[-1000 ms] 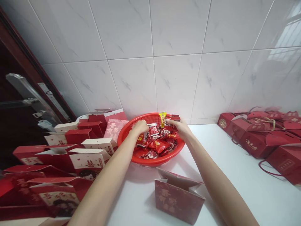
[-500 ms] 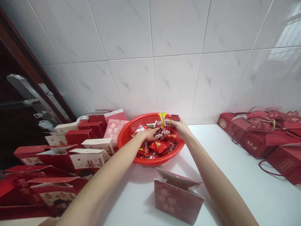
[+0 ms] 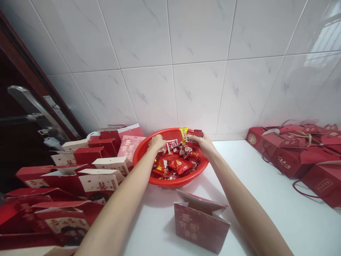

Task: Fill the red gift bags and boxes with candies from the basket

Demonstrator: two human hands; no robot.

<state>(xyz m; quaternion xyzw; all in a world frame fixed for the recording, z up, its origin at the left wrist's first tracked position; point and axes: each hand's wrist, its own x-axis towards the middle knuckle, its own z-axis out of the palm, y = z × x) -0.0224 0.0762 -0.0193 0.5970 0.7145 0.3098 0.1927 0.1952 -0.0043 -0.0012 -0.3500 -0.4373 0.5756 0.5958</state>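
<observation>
A red plastic basket (image 3: 172,183) on the white tabletop holds many wrapped candies (image 3: 181,165), mostly red. My left hand (image 3: 157,143) is inside its left side, fingers curled downward among the candies; what they close on is hidden. At the right rim, my right hand (image 3: 204,144) is closed on several wrapped candies, with a yellow-wrapped candy (image 3: 183,134) standing up at the fingertips and dark red wrappers (image 3: 195,133) behind. Between my forearms, in front of the basket, stands a dusky red paper gift box (image 3: 201,225), its top open.
Rows of open red and cream gift boxes (image 3: 101,183) crowd the left side. Closed red boxes with cord handles (image 3: 290,156) stand at the right. A tiled wall (image 3: 199,96) rises behind the basket, and a dark door with a metal handle (image 3: 29,99) is at far left.
My left hand has moved left within the basket, from the middle candies to the left side. My right hand stays at the right rim with its candies.
</observation>
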